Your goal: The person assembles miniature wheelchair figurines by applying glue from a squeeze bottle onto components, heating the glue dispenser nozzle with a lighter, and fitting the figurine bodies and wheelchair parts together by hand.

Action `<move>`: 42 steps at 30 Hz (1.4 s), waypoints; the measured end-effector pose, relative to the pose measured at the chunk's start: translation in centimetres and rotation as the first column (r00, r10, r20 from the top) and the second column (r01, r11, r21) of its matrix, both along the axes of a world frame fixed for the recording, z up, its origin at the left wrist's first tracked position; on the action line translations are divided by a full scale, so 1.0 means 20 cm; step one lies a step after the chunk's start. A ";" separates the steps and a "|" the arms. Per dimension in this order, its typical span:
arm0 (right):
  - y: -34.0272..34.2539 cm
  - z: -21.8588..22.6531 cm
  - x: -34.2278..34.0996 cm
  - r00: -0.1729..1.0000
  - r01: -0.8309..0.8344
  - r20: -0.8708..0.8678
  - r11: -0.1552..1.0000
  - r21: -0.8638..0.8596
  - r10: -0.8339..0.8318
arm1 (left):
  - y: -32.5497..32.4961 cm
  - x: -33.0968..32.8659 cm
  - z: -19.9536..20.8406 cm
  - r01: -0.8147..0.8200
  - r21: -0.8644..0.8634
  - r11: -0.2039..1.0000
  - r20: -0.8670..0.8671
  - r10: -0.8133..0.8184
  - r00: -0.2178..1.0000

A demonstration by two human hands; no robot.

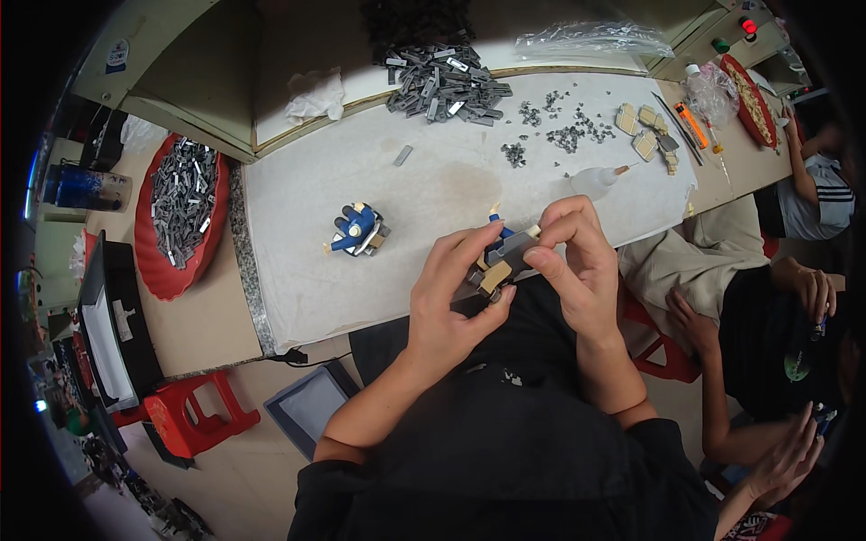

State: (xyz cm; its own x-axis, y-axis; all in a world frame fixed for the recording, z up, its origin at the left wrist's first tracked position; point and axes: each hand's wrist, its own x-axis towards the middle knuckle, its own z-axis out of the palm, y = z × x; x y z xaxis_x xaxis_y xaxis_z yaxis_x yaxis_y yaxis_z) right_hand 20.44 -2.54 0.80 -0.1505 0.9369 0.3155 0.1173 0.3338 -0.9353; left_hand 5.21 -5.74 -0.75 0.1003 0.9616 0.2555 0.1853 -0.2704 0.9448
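Between my two hands is a small toy figure (507, 259) with grey, tan and blue parts. My left hand (456, 288) grips its lower, tan end between thumb and fingers. With thumb and forefinger, my right hand (577, 257) pinches its upper end beside a grey piece; the fingers partly hide the contact. A second toy figure (356, 229), blue and white with dark round parts, lies on the white work sheet (298, 298) to the left. One loose grey strip-shaped piece (403, 155) rests farther back.
Grey parts (446, 86) are heaped at the back, near small dark bits (568, 135) and tan pieces (645, 144). A needle-tipped bottle (595, 182) lies right of my hands. A red tray (144, 243) of grey parts stands left. Co-workers sit to the right, one hand (816, 293) visible.
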 end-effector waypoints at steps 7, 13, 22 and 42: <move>0.00 0.00 0.00 1.000 -0.008 0.030 1.000 0.030 0.008 | -0.01 0.00 0.00 -0.011 -0.033 0.999 0.041 0.013 0.999; 0.00 0.01 0.00 1.000 0.005 0.010 1.000 0.021 -0.005 | 0.00 0.01 0.00 -0.048 -0.037 0.998 0.079 0.051 0.996; 0.00 -0.01 0.00 1.000 -0.023 -0.001 1.000 -0.006 0.023 | 0.00 0.00 0.00 -0.010 -0.033 0.999 0.052 0.011 0.999; 0.02 0.01 0.05 0.995 -0.092 -0.015 0.971 0.222 0.098 | 0.06 -0.07 -0.04 0.039 0.487 0.873 -0.099 0.011 0.995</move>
State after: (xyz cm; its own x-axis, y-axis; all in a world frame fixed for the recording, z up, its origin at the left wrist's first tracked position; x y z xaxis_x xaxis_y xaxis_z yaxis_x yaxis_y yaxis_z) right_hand 21.35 -2.18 0.94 -0.2247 0.8252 0.5182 0.0518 0.5411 -0.8393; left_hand 3.86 -4.47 -1.65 0.1605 0.7154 0.6801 0.2603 -0.6953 0.6700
